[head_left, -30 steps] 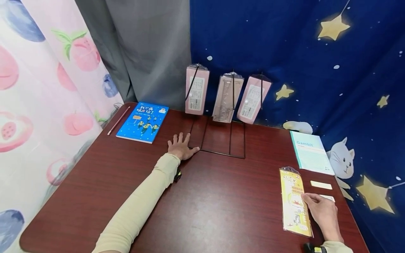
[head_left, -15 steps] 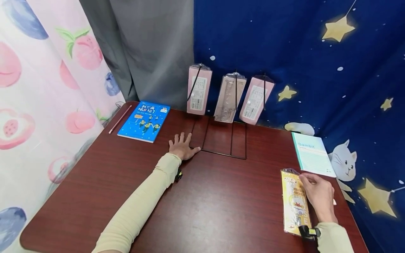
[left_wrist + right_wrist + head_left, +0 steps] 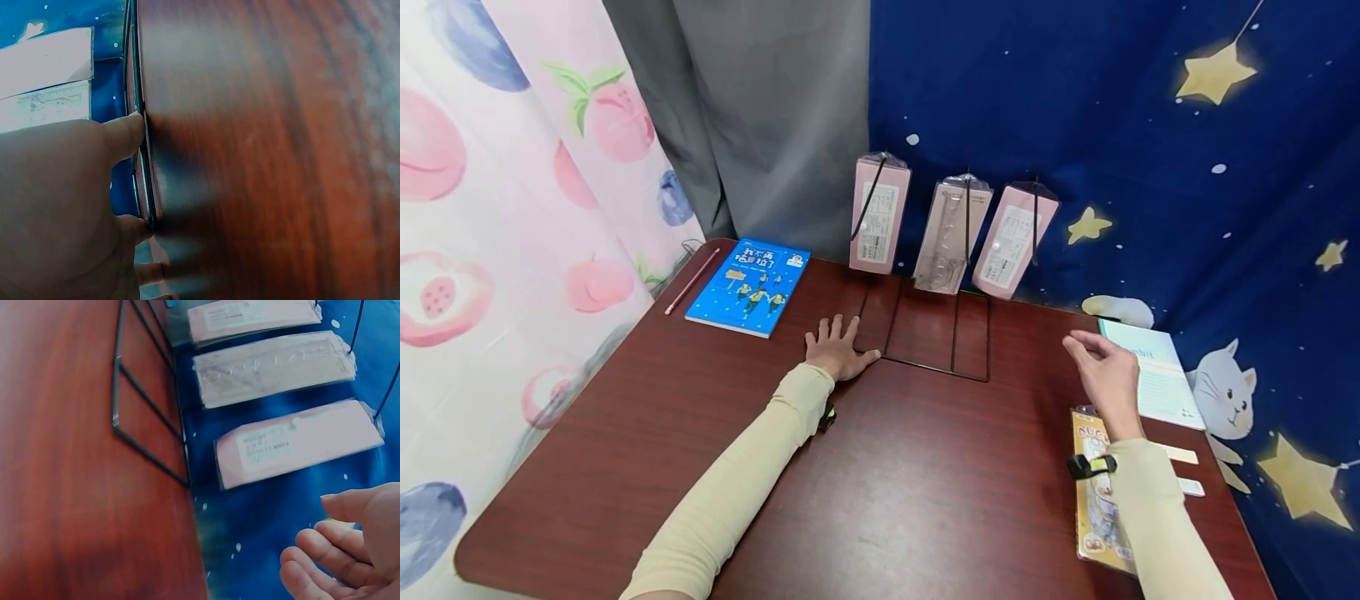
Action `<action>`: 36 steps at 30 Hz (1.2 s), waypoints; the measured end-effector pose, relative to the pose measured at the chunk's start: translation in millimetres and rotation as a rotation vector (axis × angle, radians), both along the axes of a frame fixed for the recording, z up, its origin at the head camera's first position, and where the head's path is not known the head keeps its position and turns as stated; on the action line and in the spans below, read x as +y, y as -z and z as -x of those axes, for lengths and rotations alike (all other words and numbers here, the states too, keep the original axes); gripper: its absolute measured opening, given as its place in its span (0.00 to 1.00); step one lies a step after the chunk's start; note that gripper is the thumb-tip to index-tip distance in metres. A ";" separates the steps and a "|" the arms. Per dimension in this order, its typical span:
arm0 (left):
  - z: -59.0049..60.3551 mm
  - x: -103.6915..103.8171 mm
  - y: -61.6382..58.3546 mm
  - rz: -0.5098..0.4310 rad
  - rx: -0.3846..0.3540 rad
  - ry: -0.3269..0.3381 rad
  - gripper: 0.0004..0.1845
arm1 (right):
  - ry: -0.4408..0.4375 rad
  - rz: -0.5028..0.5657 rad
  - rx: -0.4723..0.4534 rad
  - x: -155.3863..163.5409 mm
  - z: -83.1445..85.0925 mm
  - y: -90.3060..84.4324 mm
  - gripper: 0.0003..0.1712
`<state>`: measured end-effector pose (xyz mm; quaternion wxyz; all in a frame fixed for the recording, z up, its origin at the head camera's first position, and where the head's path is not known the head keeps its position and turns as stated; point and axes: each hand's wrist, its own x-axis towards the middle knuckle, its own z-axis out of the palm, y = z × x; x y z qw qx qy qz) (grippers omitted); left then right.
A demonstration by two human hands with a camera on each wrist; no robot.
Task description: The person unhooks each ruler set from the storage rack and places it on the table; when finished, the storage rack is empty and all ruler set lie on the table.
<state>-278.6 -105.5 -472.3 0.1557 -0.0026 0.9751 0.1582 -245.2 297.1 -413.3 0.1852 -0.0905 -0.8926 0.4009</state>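
My left hand (image 3: 837, 340) lies flat on the dark red table (image 3: 925, 467), fingers spread, its thumb against the left wire of the black rack base (image 3: 934, 362). The left wrist view shows the thumb (image 3: 128, 134) touching that wire (image 3: 141, 169). My right hand (image 3: 1090, 348) hovers above the table with relaxed fingers and holds nothing. Behind it, under my right forearm, a yellow packet (image 3: 1092, 508) lies flat. Three pink packets (image 3: 878, 215), (image 3: 951, 235), (image 3: 1013, 242) hang on the rack. In the right wrist view they (image 3: 294, 444) sit ahead of my open fingers (image 3: 331, 550).
A blue book (image 3: 748, 287) and a thin pink pencil (image 3: 691, 282) lie at the back left. A pale teal notebook (image 3: 1159, 377) rests at the right edge, with two small white pieces (image 3: 1182, 455) near it. Curtains close in the back and both sides.
My right hand has left the yellow packet, lifted, and moved forward and left toward the rack. The left hand has stayed flat in place.
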 end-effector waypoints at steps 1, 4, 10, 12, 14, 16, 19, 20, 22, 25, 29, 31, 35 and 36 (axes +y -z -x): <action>0.0 0.1 0.2 0.003 0.001 0.000 0.46 | -0.008 0.019 0.010 -2.9 5.6 -1.9 0.21; 0.2 0.0 0.2 0.010 0.001 0.003 0.46 | -0.018 0.069 0.040 -11.1 21.7 -6.8 0.21; 0.7 -3.1 0.7 0.014 0.001 -0.001 0.46 | 0.005 0.120 0.067 -27.2 54.3 -10.9 0.21; 0.0 -4.3 0.7 0.010 0.002 -0.004 0.46 | 0.009 0.134 0.063 -32.5 64.9 -10.5 0.22; -0.8 -5.0 0.5 0.007 0.002 -0.004 0.46 | 0.010 0.147 0.060 -37.0 74.4 -9.7 0.22; -1.4 -5.0 0.6 0.002 0.002 -0.003 0.46 | 0.002 0.162 0.069 -40.5 83.3 -8.5 0.22; -1.8 -4.6 1.0 0.008 0.004 -0.003 0.46 | -0.010 0.160 0.088 -44.5 94.3 -8.3 0.21; -1.6 -4.3 1.2 0.008 0.005 -0.004 0.46 | -0.016 0.162 0.098 -45.7 97.7 -8.5 0.21; -1.0 -3.7 1.7 0.011 0.008 -0.003 0.46 | -0.022 0.164 0.114 -47.4 104.2 -9.1 0.21; -0.3 -2.4 2.5 0.014 0.008 0.002 0.46 | -0.026 0.170 0.115 -49.7 112.3 -11.8 0.23; -0.2 -1.0 2.8 0.019 0.008 0.006 0.46 | -0.031 0.213 0.093 -52.8 122.0 -17.7 0.25; -0.3 -0.4 2.6 0.018 0.009 0.005 0.46 | -0.032 0.244 0.080 -54.5 126.0 -21.3 0.26; -0.4 -0.2 2.5 0.020 0.011 0.008 0.46 | -0.031 0.290 0.045 -59.2 130.9 -28.8 0.27; -0.6 -0.3 2.6 0.022 0.011 0.009 0.46 | -0.028 0.297 0.037 -60.4 132.0 -30.3 0.27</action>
